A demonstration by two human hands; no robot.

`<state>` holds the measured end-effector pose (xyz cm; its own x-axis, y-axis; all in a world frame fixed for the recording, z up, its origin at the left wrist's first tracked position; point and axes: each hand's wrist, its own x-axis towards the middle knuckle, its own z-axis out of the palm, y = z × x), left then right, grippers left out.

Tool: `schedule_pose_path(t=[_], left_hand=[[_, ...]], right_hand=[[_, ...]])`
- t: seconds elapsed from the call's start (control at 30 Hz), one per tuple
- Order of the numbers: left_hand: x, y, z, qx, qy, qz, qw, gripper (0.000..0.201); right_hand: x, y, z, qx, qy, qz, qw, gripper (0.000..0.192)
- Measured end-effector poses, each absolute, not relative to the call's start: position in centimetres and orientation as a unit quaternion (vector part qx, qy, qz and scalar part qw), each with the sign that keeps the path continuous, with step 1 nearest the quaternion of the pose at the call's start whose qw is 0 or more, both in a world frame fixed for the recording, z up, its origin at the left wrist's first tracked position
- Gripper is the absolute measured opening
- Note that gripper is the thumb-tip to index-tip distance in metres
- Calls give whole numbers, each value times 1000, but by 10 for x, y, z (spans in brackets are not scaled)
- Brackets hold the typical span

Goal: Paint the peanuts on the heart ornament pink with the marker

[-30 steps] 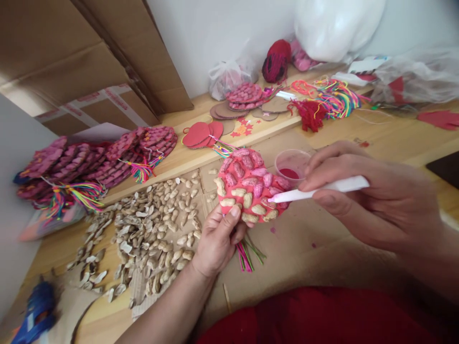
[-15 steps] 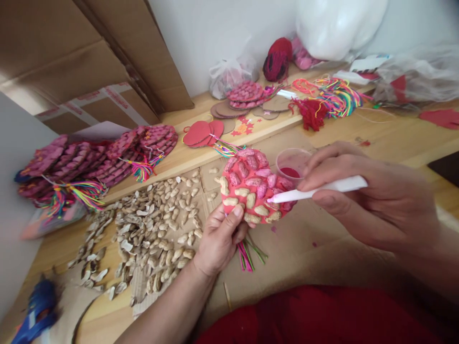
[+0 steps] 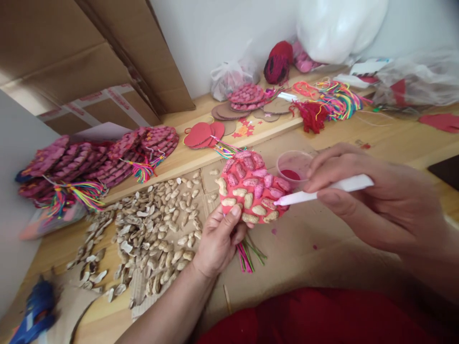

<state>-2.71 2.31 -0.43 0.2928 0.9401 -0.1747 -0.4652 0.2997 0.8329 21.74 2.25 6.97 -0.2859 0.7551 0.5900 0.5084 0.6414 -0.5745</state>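
Observation:
In my left hand is a round red disc covered with peanut shells, gripped at its lower left edge with the thumb on top. Its upper shells are coloured pink; the lower ones keep their natural tan. Pink and green cords hang below it. My right hand pinches a white paintbrush, whose pink tip touches a shell near the disc's lower right. Just behind the disc stands a clear plastic cup with dark pink paint, partly hidden by my right fingers.
Loose peanut shells spread over cardboard at the left. A blue glue gun lies at the lower left. Stacked pink shell discs with tassels, plain red discs, coloured cords and yarn line the back.
The brush tip has shifted slightly right along the disc, onto a shell nearer the right edge. The disc has tilted a little in my left hand.

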Motion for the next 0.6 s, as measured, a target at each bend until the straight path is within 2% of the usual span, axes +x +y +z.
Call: schedule_pose_path(t=[0.1,0.2,0.27,0.43,0.6], left_hand=[[-27,23,-4,341,351,482,727,26],[-27,23,-4,345,358,480,723,27],[-27,23,-4,345,365,478,721,28],[-26,21,-4,345,380,475,715,30],[-25,20,-3,348,388,475,709,32]], right_hand=[[221,24,72,-416,-748,111,505,9],[230,31,70,-499,-664,17,557,5],[237,38,65,-559,-640,-39,526,8],[244,55,48,-581,-693,-57,424,17],[240,60,41,-572,-714,-65,397,21]])
